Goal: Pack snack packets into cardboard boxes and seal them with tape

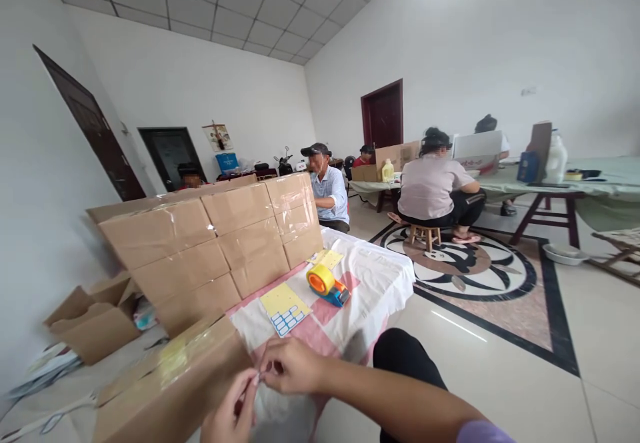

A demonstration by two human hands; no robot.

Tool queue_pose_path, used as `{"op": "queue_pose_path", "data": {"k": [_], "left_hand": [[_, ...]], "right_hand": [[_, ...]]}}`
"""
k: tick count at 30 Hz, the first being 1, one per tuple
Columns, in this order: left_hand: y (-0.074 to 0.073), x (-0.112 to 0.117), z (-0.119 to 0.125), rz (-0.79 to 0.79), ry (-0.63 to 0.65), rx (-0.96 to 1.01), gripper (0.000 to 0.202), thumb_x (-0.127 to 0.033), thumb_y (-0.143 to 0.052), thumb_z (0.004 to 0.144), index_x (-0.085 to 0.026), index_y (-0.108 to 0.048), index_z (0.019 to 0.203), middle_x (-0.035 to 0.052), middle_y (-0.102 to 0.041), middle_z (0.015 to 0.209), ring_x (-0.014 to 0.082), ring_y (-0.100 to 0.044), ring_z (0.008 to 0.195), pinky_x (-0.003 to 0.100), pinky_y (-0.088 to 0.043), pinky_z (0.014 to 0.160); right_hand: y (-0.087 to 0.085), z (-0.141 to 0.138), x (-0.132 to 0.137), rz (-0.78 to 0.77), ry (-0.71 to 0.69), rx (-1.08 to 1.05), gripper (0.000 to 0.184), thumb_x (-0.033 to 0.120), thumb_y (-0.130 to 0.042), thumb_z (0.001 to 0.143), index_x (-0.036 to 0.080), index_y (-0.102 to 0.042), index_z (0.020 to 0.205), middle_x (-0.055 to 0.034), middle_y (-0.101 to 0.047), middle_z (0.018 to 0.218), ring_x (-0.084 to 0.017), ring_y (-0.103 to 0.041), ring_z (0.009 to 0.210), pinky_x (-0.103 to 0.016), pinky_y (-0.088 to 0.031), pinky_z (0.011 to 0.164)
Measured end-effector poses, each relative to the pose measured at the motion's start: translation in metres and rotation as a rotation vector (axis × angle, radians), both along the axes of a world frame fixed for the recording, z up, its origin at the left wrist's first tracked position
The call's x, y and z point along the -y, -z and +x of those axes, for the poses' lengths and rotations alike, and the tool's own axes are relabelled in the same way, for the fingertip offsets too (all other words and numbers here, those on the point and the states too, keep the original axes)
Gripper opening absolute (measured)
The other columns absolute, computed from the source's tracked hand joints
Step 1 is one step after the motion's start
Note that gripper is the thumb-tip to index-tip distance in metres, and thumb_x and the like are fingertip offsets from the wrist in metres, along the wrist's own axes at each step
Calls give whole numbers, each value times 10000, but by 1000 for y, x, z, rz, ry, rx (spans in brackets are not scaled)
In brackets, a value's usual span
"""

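Observation:
My left hand (234, 408) and my right hand (290, 365) meet fingertip to fingertip over the near edge of the table. Both are closed in a pinch on something tiny between them, too small to name. Just beyond them on the cloth (370, 276) lies a yellow sheet with blue-edged white labels (285, 310). Behind it to the right stands a tape dispenser (327, 285), blue and orange with a yellow roll. A second yellow sheet (327, 258) lies farther back. Left of my hands is a taped cardboard box (200, 370).
Stacked cardboard boxes (250, 243) wall off the table's far left side. An open carton (95, 316) and scissors (55, 416) lie at left. A person in a light blue shirt (330, 193) sits beyond the stack; another (435, 186) sits on a wooden stool (425, 235) at right.

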State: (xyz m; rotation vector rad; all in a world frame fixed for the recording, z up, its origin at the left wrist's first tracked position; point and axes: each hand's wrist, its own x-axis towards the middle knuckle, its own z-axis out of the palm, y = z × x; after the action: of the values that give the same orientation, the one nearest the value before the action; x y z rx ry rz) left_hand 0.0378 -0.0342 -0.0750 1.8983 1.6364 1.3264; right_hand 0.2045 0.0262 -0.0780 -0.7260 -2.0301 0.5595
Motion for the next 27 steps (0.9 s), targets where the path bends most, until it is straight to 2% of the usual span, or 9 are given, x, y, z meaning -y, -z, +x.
{"op": "queue_pose_path", "data": {"k": [3,5,7,9,12,17,21,23,27], "left_hand": [[-17,-2,-12,44,-154,-214,392,-539,-509,899,-309,-649,1184,4,-751,762,237,-680,607,314,-498,595],[-32,-4,-24,135,-246,-442,432,-533,-516,910,-271,-663,1219,76,-772,1013,301,-710,839,376,-519,723],[-44,-8,-35,244,-352,-614,482,-505,-480,943,-222,-631,1303,130,-648,1351,377,-597,1186,491,-453,961],[-49,-15,-46,255,-451,-708,524,-478,-445,967,-197,-556,1395,147,-482,1527,383,-432,1376,570,-299,1108],[-42,-25,-57,177,-376,-787,498,-435,-442,974,-194,-535,1400,144,-519,1495,330,-439,1371,555,-207,1153],[-35,-26,-63,185,-422,-689,332,-476,-570,913,-243,-667,1129,81,-659,1291,322,-551,1199,507,-277,1062],[-36,-18,-66,227,-373,-644,295,-503,-590,896,-231,-667,980,69,-683,1172,298,-580,1124,466,-302,1020],[-33,-14,-70,271,-353,-642,305,-507,-579,905,-224,-668,971,74,-681,1168,290,-582,1116,451,-306,1012],[-24,-8,-76,339,-346,-669,302,-496,-577,923,-217,-677,977,76,-685,1184,276,-587,1109,437,-299,1012]], "right_hand": [[-6,1,-3,-222,49,-273,47,209,-664,768,177,-692,748,-12,-662,734,-140,-590,669,-254,-476,662],[-15,5,-4,-388,58,-474,174,293,-666,809,168,-668,687,5,-616,651,-127,-545,618,-256,-447,632],[-23,11,-4,-506,29,-598,290,383,-692,810,168,-622,627,34,-527,563,-102,-455,548,-246,-373,564],[-30,17,-6,-611,-7,-672,358,437,-723,783,171,-582,588,55,-449,508,-81,-364,494,-245,-275,506],[-31,21,-8,-789,-87,-770,384,449,-758,744,174,-552,574,63,-429,492,-66,-321,460,-255,-194,481],[-23,18,-8,-1068,-177,-901,351,393,-812,664,167,-546,625,73,-439,544,-44,-312,448,-244,-148,467],[-13,7,-9,-1149,-181,-875,275,330,-786,663,159,-570,667,74,-454,557,-38,-312,444,-227,-145,449],[-8,-1,-11,-1171,-124,-825,221,293,-742,708,165,-566,673,73,-452,551,-44,-328,444,-218,-165,437],[-2,-20,-18,-1266,136,-656,260,249,-686,784,190,-485,630,73,-439,526,-54,-334,426,-208,-190,409]]}}
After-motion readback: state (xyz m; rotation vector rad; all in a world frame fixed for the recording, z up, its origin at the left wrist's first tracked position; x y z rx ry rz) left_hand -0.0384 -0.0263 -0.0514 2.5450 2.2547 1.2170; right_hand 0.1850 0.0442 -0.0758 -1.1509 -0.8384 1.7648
